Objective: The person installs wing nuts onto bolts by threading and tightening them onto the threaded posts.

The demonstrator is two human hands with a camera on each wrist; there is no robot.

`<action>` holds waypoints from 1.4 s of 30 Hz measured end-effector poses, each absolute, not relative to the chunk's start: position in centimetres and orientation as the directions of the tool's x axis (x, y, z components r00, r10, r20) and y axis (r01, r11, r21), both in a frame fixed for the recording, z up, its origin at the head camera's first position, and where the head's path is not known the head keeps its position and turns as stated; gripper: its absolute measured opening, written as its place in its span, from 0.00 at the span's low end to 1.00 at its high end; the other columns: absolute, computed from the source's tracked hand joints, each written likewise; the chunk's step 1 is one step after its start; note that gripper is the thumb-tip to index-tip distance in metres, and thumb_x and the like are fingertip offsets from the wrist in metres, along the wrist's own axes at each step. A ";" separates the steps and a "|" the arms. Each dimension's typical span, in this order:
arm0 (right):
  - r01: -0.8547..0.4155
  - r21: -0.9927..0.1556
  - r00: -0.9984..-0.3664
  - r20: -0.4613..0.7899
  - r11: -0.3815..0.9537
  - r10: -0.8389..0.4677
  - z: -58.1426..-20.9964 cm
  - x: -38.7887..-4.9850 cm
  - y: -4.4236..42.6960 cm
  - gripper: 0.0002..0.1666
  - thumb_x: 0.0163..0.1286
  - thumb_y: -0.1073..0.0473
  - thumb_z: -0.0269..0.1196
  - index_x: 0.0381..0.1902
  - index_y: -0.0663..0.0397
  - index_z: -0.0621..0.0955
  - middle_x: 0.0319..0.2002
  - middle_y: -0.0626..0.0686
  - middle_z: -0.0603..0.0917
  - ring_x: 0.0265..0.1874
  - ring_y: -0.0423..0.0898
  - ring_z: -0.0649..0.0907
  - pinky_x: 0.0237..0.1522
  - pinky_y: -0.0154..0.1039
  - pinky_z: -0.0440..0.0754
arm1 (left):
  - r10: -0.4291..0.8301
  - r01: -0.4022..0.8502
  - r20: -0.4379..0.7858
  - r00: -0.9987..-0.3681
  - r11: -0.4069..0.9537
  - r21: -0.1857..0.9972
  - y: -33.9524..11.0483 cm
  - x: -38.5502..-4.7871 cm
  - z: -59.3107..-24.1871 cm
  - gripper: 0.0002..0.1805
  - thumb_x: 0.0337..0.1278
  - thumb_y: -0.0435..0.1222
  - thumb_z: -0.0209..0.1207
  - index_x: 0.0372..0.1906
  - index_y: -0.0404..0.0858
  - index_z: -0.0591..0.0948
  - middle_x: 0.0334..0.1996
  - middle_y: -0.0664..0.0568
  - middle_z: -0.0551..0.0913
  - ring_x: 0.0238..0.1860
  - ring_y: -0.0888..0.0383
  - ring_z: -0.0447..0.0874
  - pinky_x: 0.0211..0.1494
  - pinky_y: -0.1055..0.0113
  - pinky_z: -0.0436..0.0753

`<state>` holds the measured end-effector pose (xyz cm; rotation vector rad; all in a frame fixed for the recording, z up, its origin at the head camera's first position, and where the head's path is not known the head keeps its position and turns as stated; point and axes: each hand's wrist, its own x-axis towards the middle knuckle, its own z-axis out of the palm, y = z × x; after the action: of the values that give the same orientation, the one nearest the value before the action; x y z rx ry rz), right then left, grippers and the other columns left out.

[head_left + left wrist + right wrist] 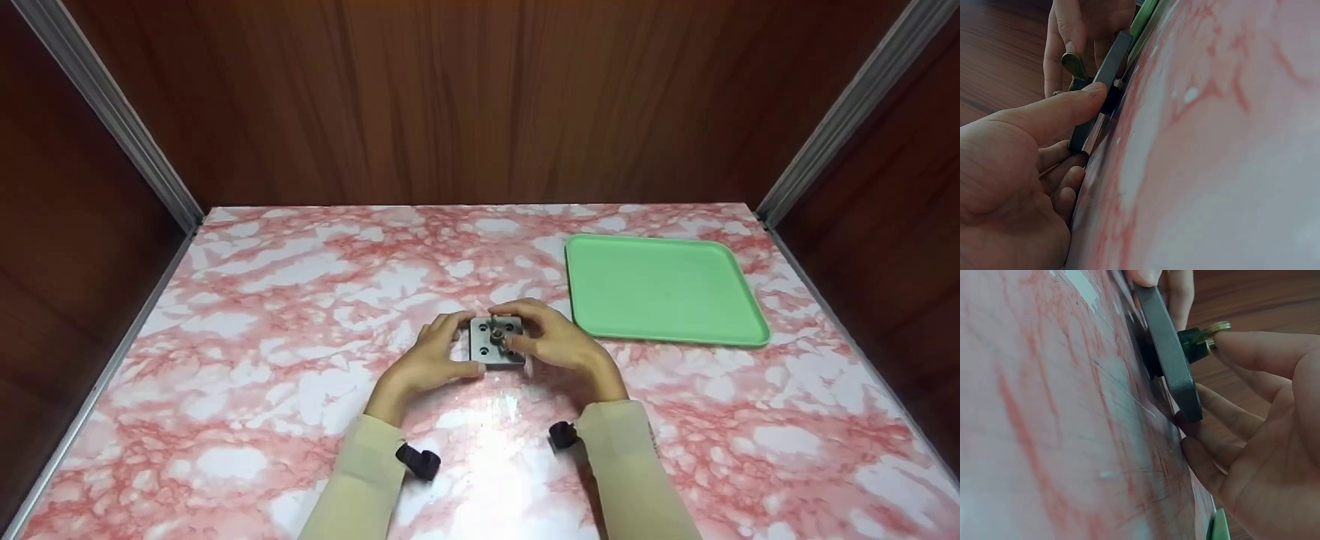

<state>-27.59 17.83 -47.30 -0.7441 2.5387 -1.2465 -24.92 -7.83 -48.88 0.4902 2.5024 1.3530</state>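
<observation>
A small square metal plate (477, 342) with several holes near its corners is held a little above the table. From its middle rises a dark stub with a brass-coloured wing nut (1216, 328). My left hand (429, 361) grips the plate's left side, thumb on the near edge and fingers at the far edge. The thumb and forefinger of my right hand (559, 339) pinch the wing nut, while its other fingers reach under the plate's right edge. A dark part on the plate's underside shows in both wrist views, but its shape is unclear.
A light green tray (660, 289) lies on the table to the right, beyond my right hand. Red-and-white marbled table (262, 360) spreads all around. Brown wood-grain panels (465, 105) stand at the back and both sides.
</observation>
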 end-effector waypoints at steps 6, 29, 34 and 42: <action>-0.355 -0.811 -0.837 0.054 0.465 -0.545 -47.5 -27.8 18.0 0.33 0.71 0.57 0.69 0.73 0.43 0.78 0.68 0.52 0.80 0.65 0.54 0.78 0.73 0.59 0.69 | 0.408 0.171 -0.062 -0.911 0.508 0.844 -7.8 -25.0 -48.9 0.52 0.54 0.41 0.77 0.82 0.46 0.63 0.74 0.47 0.68 0.70 0.45 0.66 0.73 0.44 0.69; -0.261 -0.872 -0.872 0.029 0.414 -0.489 -47.6 -27.9 17.5 0.32 0.65 0.61 0.77 0.65 0.55 0.80 0.60 0.57 0.84 0.55 0.52 0.85 0.60 0.50 0.81 | 0.419 0.178 -0.059 -0.906 0.505 0.844 -7.8 -25.0 -48.8 0.51 0.55 0.41 0.77 0.82 0.45 0.64 0.75 0.48 0.68 0.71 0.44 0.65 0.74 0.43 0.68; -0.254 -0.875 -0.880 0.032 0.413 -0.474 -47.6 -27.8 17.3 0.30 0.64 0.61 0.78 0.62 0.55 0.79 0.56 0.57 0.86 0.52 0.52 0.86 0.57 0.48 0.81 | 0.418 0.177 -0.059 -0.907 0.503 0.846 -7.8 -25.1 -48.9 0.51 0.54 0.40 0.77 0.82 0.44 0.63 0.74 0.48 0.68 0.71 0.45 0.65 0.73 0.43 0.69; -0.279 -0.858 -0.888 0.060 0.431 -0.455 -47.6 -27.7 16.8 0.30 0.63 0.58 0.79 0.57 0.56 0.77 0.50 0.57 0.87 0.46 0.50 0.86 0.55 0.47 0.81 | 0.420 0.178 -0.058 -0.905 0.501 0.847 -7.9 -25.1 -48.9 0.52 0.55 0.41 0.76 0.82 0.44 0.63 0.75 0.47 0.68 0.71 0.44 0.65 0.74 0.43 0.69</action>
<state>-27.72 16.81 -47.63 -0.6484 2.4997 -1.4473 -25.05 -7.88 -48.93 0.5079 2.4902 1.3595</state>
